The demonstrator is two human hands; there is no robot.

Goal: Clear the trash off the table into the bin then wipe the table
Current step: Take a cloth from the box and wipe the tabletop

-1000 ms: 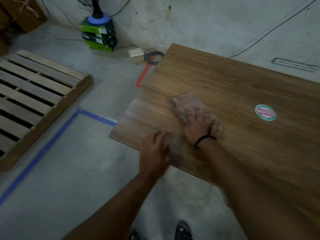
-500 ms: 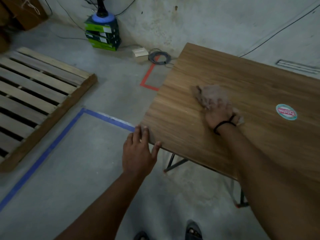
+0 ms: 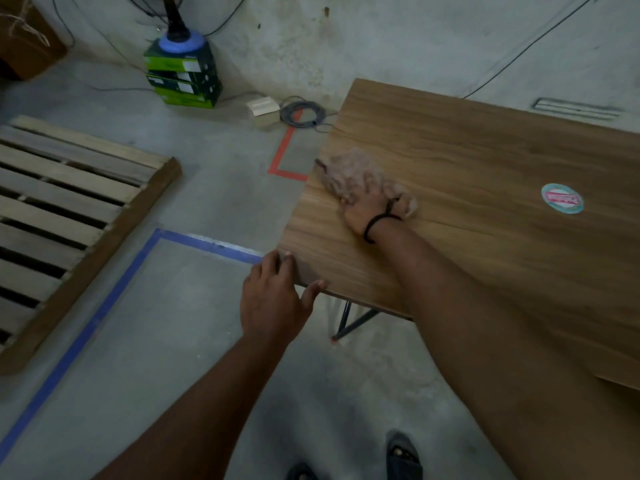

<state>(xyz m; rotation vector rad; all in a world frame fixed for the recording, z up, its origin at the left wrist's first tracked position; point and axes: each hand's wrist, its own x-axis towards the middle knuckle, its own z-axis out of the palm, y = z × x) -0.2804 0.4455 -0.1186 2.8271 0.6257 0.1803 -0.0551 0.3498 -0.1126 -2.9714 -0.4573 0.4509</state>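
Our right hand (image 3: pixel 363 211) grasps a crumpled pinkish cloth (image 3: pixel 349 174) on the brown wooden desk (image 3: pixel 485 150); our left hand (image 3: pixel 273 303), fingers released, touches its corner.

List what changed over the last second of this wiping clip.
The left hand slid off the top of the table to its near-left corner, fingers now touching the edge. The right hand pushed the cloth toward the table's left edge. Unchanged: the right hand holds the cloth against the wood, and the round sticker sits where it was.
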